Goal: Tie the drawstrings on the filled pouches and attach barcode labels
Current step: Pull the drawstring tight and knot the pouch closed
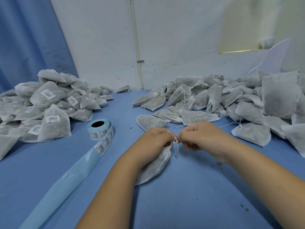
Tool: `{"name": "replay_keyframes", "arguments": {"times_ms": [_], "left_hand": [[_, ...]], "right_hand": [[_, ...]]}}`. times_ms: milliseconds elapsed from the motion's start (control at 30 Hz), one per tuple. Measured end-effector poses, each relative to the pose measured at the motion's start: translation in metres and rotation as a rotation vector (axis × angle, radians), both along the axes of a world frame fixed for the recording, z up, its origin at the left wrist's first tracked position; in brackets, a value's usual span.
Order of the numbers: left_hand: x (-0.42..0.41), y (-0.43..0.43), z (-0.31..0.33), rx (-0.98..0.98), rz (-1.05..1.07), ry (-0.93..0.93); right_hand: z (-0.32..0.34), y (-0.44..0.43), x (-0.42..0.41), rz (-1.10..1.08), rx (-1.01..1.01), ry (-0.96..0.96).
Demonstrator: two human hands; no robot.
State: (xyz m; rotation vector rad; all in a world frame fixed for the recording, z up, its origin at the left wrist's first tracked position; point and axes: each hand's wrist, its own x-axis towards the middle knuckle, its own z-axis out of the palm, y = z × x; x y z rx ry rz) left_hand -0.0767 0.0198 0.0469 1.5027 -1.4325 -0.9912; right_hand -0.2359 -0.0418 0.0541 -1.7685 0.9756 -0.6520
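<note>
A filled white fabric pouch (155,166) lies on the blue table under my left wrist, its gathered neck pointing up and away from me. My left hand (156,139) grips the neck and pinches one end of the white drawstring (176,141). My right hand (201,134) pinches the other end, fingertips almost touching the left ones. Loose string ends hang down between the hands. A roll of barcode labels (101,129) stands to the left, its blue backing strip (66,179) trailing toward me.
A heap of labelled pouches (44,106) fills the left side of the table. A larger heap of unlabelled pouches (222,100) with loose strings covers the back right. Small crumbs dot the blue tabletop (189,204). A white wall and pipe stand behind.
</note>
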Motion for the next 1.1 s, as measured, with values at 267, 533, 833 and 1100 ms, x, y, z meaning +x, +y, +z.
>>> {"name": "replay_keyframes", "arguments": {"times_ms": [267,533,833,1100], "left_hand": [[0.0027,-0.0021,-0.0006,0.037,-0.016,0.103],[0.0021,-0.0013,-0.0011,0.052,-0.047,0.140],[0.0028,-0.0026,-0.0014,0.050,-0.010,0.124],[0.0019,-0.0037,-0.0016,0.045,0.036,0.102]], "right_hand": [[-0.0026,0.0027,0.0005,-0.021,-0.237,0.006],[-0.0064,0.0006,0.0012,-0.040,-0.408,-0.005],[-0.0041,0.0024,-0.0020,-0.030,-0.684,0.065],[-0.0066,0.0034,-0.0014,-0.032,-0.834,0.178]]}}
